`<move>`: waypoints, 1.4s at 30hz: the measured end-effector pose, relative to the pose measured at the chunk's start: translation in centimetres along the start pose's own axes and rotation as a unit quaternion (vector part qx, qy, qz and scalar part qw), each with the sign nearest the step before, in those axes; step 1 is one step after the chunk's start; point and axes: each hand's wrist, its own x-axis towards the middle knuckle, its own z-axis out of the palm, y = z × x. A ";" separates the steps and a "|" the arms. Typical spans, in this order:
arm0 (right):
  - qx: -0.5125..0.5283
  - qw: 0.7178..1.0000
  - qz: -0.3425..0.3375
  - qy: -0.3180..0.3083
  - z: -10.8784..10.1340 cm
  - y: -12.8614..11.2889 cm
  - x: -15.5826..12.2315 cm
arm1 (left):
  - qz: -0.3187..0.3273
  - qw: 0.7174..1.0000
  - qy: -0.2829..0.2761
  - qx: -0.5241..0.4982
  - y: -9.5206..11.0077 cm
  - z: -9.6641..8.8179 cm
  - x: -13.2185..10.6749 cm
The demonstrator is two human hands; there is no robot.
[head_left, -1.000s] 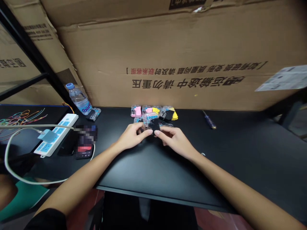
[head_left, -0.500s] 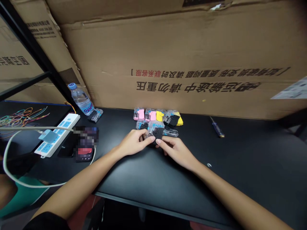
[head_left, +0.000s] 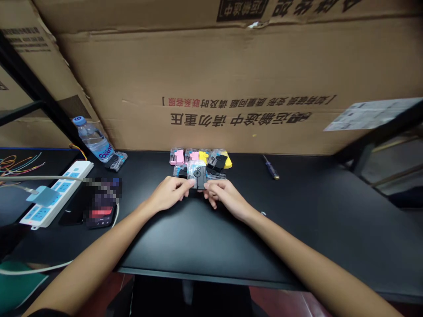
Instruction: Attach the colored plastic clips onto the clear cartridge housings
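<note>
Two bare hands meet at the front of a black desk. The left hand and the right hand both grasp one clear plastic cartridge from opposite sides, their fingers curled and pinching its edges, with its black face and round hole turned toward the camera. The cartridge is held over the desk, though whether it touches the surface is hard to tell.

Just behind the cartridge, a cluster of similar cartridges lies on the desk, with pink, yellow and black parts. Right of the cartridge, well apart, lies a blue-handled screwdriver. Left of it, well apart, are a dark object too blurred to tell, a white power strip and a water bottle with a small clear cartridge beside it. Beyond the cartridge, a large cardboard box stands with its Chinese print upside down.
</note>
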 end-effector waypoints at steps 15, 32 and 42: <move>0.064 0.991 0.007 0.117 -1.2 -1.5 1.2 | 0.043 0.982 0.090 0.159 -0.6 -0.7 0.1; -0.401 0.895 -0.164 0.108 -8.6 4.6 3.7 | -0.026 0.946 0.140 0.292 -4.6 -0.5 1.2; -0.436 0.877 -0.158 0.121 -7.3 4.7 4.9 | -0.057 0.933 0.147 0.324 -4.0 -0.3 1.3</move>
